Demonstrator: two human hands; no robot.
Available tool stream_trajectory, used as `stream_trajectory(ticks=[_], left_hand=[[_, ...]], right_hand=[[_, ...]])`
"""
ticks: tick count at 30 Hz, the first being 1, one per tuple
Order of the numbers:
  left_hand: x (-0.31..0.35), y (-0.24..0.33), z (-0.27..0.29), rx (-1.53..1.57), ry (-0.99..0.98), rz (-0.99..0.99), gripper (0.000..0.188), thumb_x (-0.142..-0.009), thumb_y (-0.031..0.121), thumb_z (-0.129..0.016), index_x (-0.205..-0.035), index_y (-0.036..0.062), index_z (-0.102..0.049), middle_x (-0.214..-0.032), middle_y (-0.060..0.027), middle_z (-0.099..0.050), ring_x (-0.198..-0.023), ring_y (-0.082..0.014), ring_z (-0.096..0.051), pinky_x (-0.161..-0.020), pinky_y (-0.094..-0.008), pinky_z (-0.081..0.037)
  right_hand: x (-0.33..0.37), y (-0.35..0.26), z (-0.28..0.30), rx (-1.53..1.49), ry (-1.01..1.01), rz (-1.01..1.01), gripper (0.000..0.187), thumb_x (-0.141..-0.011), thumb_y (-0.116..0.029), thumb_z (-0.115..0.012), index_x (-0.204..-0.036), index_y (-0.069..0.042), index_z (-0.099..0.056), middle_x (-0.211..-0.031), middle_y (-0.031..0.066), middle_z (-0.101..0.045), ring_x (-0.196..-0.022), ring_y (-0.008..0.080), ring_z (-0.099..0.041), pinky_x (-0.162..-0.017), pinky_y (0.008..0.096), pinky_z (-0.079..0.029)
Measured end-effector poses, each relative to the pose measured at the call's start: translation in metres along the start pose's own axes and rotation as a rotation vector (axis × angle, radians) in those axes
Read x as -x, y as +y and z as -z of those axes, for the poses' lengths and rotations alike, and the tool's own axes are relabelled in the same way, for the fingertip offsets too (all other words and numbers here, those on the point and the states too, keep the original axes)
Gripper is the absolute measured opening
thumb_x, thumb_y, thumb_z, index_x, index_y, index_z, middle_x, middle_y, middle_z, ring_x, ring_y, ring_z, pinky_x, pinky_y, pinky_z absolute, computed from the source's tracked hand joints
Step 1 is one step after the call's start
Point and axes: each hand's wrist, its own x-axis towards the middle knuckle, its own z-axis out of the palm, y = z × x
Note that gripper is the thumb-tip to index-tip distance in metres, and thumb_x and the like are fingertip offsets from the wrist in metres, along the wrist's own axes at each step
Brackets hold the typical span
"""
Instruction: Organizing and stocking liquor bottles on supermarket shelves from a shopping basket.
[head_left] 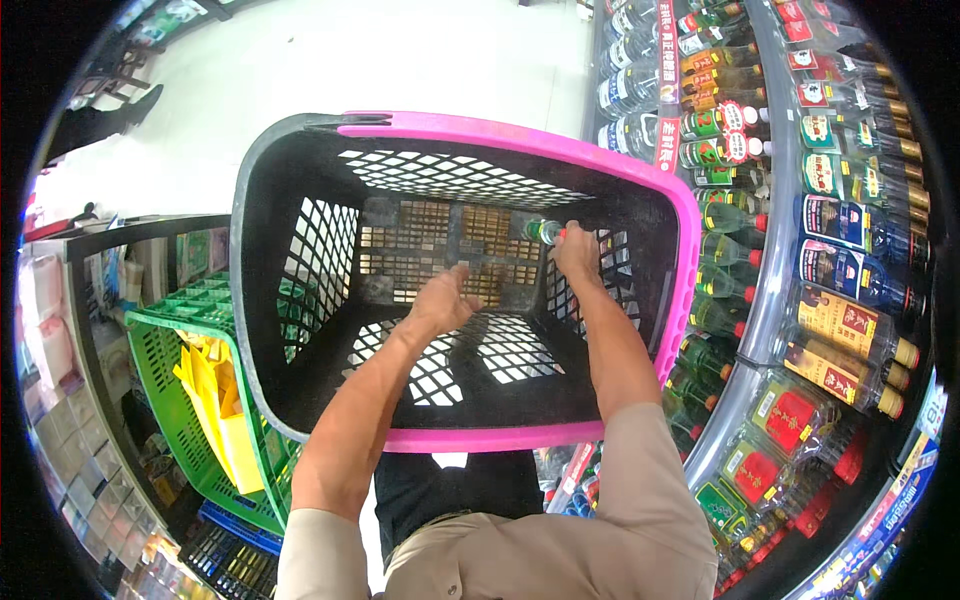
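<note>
A large black basket [252, 330] with a pink rim stands in front of me, its lattice walls and slotted bottom visible from above. Down inside it, by the right wall, my right hand [577, 254] grips a small clear bottle [543, 231] with a green label and a red cap. The bottle lies tilted, its base pointing left; whether it touches the basket bottom I cannot tell. My left hand [440, 302] reaches in over the middle of the basket, fingers loosely extended with nothing seen in them.
Shelves of bottles run along the right, with green bottles [716, 275] and brown-boxed ones [845, 320]. At the left stands a green crate [190, 440] holding yellow bags [215, 385]. A pale floor [380, 60] stretches ahead; a person's dark shoe [143, 105] shows far left.
</note>
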Motion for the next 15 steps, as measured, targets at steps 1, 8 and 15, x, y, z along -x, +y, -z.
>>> stream_trajectory(ticks=[1,8,15], left_hand=[[0.001,0.0,-0.002,0.006,-0.002,0.019,0.058,-0.082,0.024,-0.072,-0.131,-0.0011,-0.051,-0.127,-0.0234,-0.058,-0.12,-0.0368,-0.055,-0.101,-0.0408,-0.044],[0.029,0.01,-0.008,0.177,0.163,-0.095,0.059,-0.078,0.025,-0.077,-0.125,-0.0017,-0.054,-0.118,-0.0223,-0.062,-0.114,-0.0377,-0.057,-0.097,-0.0429,-0.045],[0.108,0.05,0.028,0.07,0.532,-0.391,0.074,-0.065,0.01,-0.082,-0.129,-0.0013,-0.048,-0.127,-0.0199,-0.054,-0.122,-0.0377,-0.047,-0.104,-0.0429,-0.039]], right_hand=[[0.002,-0.002,0.003,-0.002,-0.02,0.004,0.027,-0.08,-0.016,-0.07,-0.096,0.002,-0.058,-0.085,0.0258,-0.067,-0.085,0.0452,-0.064,-0.078,0.052,-0.05],[0.055,-0.032,0.075,-0.09,0.043,0.173,0.021,-0.078,-0.014,-0.069,-0.093,0.001,-0.063,-0.08,0.0265,-0.066,-0.08,0.044,-0.065,-0.075,0.0499,-0.051],[0.159,-0.072,0.213,-0.65,-0.003,0.179,0.031,-0.08,-0.02,-0.071,-0.103,-0.001,-0.067,-0.083,0.0158,-0.07,-0.074,0.0269,-0.069,-0.068,0.0355,-0.053]])
